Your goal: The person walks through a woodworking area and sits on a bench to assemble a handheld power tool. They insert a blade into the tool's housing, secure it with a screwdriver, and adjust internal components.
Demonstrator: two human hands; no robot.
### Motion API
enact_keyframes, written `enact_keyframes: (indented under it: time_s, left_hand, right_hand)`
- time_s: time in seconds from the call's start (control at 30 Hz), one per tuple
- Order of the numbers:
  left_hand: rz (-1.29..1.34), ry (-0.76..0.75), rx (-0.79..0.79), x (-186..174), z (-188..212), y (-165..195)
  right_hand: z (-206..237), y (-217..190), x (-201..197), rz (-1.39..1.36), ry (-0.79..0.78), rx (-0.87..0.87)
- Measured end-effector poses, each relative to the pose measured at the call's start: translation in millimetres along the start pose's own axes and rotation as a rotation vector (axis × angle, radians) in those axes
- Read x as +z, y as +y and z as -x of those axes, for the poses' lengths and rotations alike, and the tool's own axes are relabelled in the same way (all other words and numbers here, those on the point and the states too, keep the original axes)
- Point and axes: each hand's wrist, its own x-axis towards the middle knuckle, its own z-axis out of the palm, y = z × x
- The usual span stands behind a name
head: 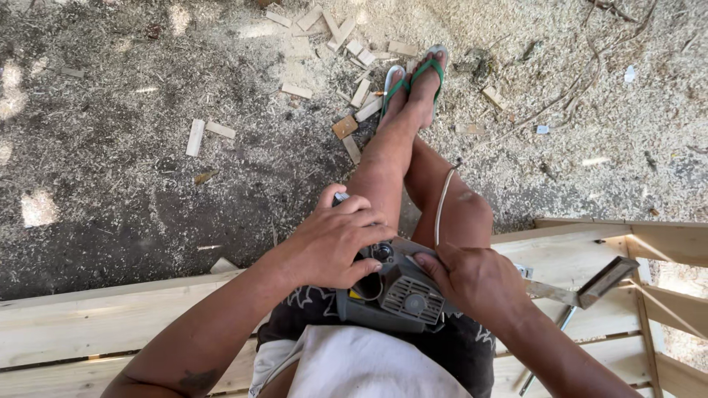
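1. Lower middle of the frame: a grey, boxy plastic power tool with a vented housing [391,291] sits in the person's lap, resting on the dark shorts.
2. The left hand [335,239] is draped over the tool's top left end, fingers curled down around it; the grip is closed on the tool.
3. The right hand [472,278] comes in from the right, fingers pressed against the housing's upper right edge. It grasps the tool from that side, though how far the fingers wrap is not visible.
4. How far along? Judging from these positions, the tool is being handled in the lap rather than run on wood. The pale wooden plank frame [88,324] the person sits on looks assembled, and short wood offcuts [195,136] lie in sawdust at upper left and centre.
5. A white cord [442,203] runs up between the legs; neither end shows.
6. At right, a metal try square [590,291] lies on the planks.
7. Hidden: the tool's working face, any switch, and the underside. What kind of tool it is stays hard to tell.
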Motion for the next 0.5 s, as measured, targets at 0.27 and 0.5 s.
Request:
enact_keyframes:
  time_s: [0.27, 0.5]
  left_hand:
    - [0.029, -0.039, -0.012, -2.7, -2.8, 0.1]
    - [0.016, -0.109, -0.031, -1.0, -7.1, -0.9]
  right_hand:
    - [4.8, 0.2, 5.3, 0.015, 0.172, -0.13]
    - [5.9, 3.1, 8.1, 0.039, 0.147, -0.139]
